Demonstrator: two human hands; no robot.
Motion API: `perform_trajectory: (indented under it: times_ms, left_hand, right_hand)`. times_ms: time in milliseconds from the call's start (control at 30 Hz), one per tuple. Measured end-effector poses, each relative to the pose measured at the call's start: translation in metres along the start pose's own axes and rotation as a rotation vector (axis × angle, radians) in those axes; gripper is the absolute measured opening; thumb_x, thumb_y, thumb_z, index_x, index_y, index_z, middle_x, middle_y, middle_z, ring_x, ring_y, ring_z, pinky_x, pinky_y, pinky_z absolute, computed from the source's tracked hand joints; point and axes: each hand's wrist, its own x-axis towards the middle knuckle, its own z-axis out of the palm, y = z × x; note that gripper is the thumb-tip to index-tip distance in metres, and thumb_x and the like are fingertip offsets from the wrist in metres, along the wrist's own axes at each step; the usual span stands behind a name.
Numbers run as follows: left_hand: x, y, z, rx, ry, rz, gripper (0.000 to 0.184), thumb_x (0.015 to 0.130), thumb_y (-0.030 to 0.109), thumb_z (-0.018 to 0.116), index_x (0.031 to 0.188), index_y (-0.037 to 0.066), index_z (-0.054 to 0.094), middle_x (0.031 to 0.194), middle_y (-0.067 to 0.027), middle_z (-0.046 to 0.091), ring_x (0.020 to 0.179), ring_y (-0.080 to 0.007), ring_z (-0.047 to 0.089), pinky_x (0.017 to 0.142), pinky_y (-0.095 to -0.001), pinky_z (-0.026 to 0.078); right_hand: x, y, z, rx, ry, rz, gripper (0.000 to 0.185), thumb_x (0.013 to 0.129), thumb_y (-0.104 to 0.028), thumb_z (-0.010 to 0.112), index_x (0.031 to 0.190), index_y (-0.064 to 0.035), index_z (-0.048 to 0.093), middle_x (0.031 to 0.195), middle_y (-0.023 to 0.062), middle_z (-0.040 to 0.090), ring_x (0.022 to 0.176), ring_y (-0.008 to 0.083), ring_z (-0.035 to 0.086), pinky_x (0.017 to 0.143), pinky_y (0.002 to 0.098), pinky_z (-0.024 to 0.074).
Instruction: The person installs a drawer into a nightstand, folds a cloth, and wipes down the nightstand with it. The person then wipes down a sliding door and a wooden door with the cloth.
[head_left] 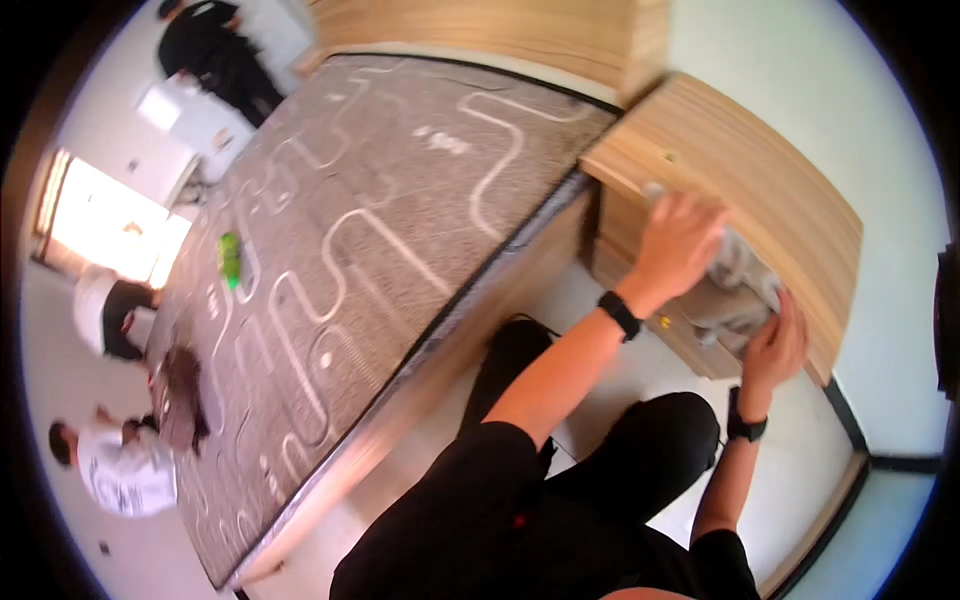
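A crumpled grey cloth (735, 290) hangs along the front edge of the wooden nightstand (740, 180), covering part of its front. My left hand (680, 245) is closed on the cloth at the upper edge, with a pale bit of it showing past the fingers. Farther along the same edge, my right hand (778, 345) grips the cloth's other end between thumb and fingers. Both hands are slightly blurred. Behind the cloth, the nightstand's front is mostly hidden.
A large bed with a patterned grey mattress (400, 190) stands to the left, a green bottle (229, 262) lying on it. Beyond it are a person in black (215, 55) and two people in white tops, one near a brown bag (181, 400). A wall borders the nightstand.
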Motion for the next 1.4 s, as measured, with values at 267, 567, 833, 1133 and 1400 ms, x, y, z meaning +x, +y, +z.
perform_trajectory:
  times_ms: [267, 567, 833, 1133, 1400]
  left_hand:
    - [-0.068, 0.041, 0.055, -0.134, 0.039, -0.112, 0.078, 0.087, 0.027, 0.065, 0.148, 0.004, 0.022, 0.153, -0.0298, 0.003, 0.137, -0.0521, 0.012, 0.109, -0.0631, 0.015]
    - [-0.074, 0.067, 0.025, -0.577, -0.302, -0.533, 0.082, 0.081, 0.018, 0.071, 0.146, 0.015, 0.022, 0.118, -0.0262, 0.054, 0.101, -0.0428, 0.056, 0.086, -0.0463, 0.047]
    - [-0.032, 0.027, -0.047, -0.257, -0.122, -0.066, 0.029, 0.065, 0.003, 0.071, 0.091, 0.011, 0.059, 0.085, -0.0067, 0.064, 0.077, -0.0285, 0.062, 0.063, -0.0389, 0.044]
    - [-0.033, 0.079, -0.075, -0.56, 0.111, 0.171, 0.035, 0.058, 0.0, 0.068, 0.09, 0.011, 0.064, 0.078, -0.0059, 0.06, 0.07, -0.0298, 0.058, 0.06, -0.0369, 0.045]
    - [-0.056, 0.059, -0.085, -0.578, 0.141, -0.034, 0.037, 0.057, -0.008, 0.066, 0.089, 0.01, 0.062, 0.078, -0.0064, 0.058, 0.069, -0.0301, 0.059, 0.058, -0.0371, 0.046]
  right_hand:
    - [0.011, -0.007, -0.006, 0.027, 0.017, 0.05, 0.026, 0.085, 0.002, 0.059, 0.106, -0.0089, 0.069, 0.087, 0.009, 0.07, 0.078, 0.0249, 0.067, 0.082, 0.0345, 0.0506]
    - [0.044, -0.008, -0.076, 0.255, -0.388, 0.014, 0.026, 0.078, -0.002, 0.066, 0.102, -0.012, 0.072, 0.08, 0.0133, 0.068, 0.067, 0.0264, 0.065, 0.062, 0.0312, 0.0513]
    - [0.033, 0.029, -0.104, 0.371, -0.646, 0.095, 0.04, 0.08, 0.002, 0.063, 0.119, -0.0087, 0.064, 0.097, 0.0145, 0.069, 0.073, 0.0228, 0.067, 0.064, 0.0278, 0.0506]
    - [-0.001, -0.02, -0.062, 0.984, -1.317, 0.387, 0.048, 0.072, -0.003, 0.067, 0.119, -0.0045, 0.058, 0.109, 0.0105, 0.064, 0.104, 0.0224, 0.06, 0.091, 0.0338, 0.0467]
    - [-0.01, -0.004, -0.052, 0.894, -1.102, 0.182, 0.048, 0.064, -0.003, 0.071, 0.11, 0.0, 0.058, 0.105, 0.015, 0.06, 0.095, 0.0304, 0.059, 0.084, 0.0359, 0.0466]
